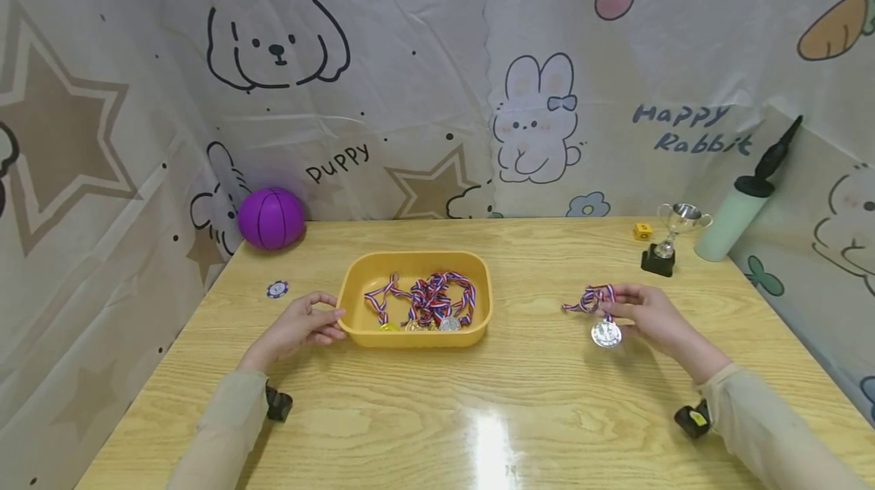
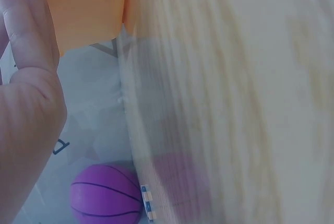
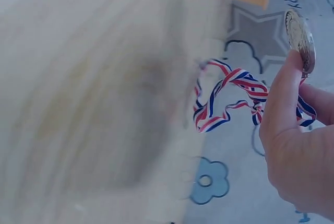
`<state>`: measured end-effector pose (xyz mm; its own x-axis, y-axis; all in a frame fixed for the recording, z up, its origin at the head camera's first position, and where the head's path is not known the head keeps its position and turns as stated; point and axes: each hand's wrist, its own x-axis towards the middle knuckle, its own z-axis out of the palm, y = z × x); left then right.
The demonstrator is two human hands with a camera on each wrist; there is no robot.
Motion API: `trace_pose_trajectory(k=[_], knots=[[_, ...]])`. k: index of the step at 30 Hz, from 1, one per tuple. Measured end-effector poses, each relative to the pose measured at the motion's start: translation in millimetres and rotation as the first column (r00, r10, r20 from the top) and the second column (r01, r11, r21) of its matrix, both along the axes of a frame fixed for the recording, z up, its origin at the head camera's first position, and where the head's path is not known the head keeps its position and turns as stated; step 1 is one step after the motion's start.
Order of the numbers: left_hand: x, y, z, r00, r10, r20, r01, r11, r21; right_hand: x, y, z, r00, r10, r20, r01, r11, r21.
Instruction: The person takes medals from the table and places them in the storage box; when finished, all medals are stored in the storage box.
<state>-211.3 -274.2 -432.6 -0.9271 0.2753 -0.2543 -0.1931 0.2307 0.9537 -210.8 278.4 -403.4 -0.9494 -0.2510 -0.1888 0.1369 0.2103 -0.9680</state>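
A yellow tray [image 1: 355,277] in the middle of the wooden table holds several medals [image 1: 431,308] on red, white and blue ribbons. My left hand [image 1: 335,317] holds the tray's left end, thumb on the rim and fingers curled against its side. In the left wrist view the palm [image 2: 31,78] lies beside the tray's wall [image 2: 83,10]. To the right of the tray, my right hand [image 1: 611,311] pinches a silver medal [image 1: 606,334] just over the table, its striped ribbon [image 1: 588,298] trailing left. The right wrist view shows the medal [image 3: 301,41] at my fingertips [image 3: 289,72] with its ribbon [image 3: 229,96] dangling.
A purple ball [image 1: 270,217] lies at the back left corner, with a small chip [image 1: 276,289] in front of it. At the back right stand a little trophy [image 1: 666,243], a yellow die [image 1: 642,231] and a pale green pump [image 1: 734,220]. Printed cloth walls close in three sides.
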Motion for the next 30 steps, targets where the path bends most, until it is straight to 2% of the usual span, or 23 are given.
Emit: trace_pose_trajectory(k=[5,13,21,26,30], knots=[[0.0,-0.7,-1.2,1.000,0.003,0.003,-0.003,1.000,0.005,2.2,-5.2,13.6,1.000,0.016,-0.020,-0.017,0.999,-0.036],[0.1,-0.2,-0.2,1.000,-0.002,0.005,0.002,1.000,0.006,5.1,-25.1,36.7,0.997,0.048,-0.068,-0.047,0.999,0.020],[0.2,2.2,0.8,1.000,0.001,0.016,-0.001,1.000,0.015,3.6,-48.1,69.6,0.990,0.073,-0.123,-0.075,0.997,-0.008],[1.1,0.5,0.8,1.000,-0.018,0.000,0.018,1.000,0.020,-0.5,-68.9,92.1,0.987,0.073,-0.140,-0.075,0.997,-0.006],[0.7,0.0,1.2,1.000,-0.014,-0.006,0.014,1.000,0.007,-6.3,-94.8,101.7,0.986,0.069,-0.150,-0.078,0.995,-0.054]])
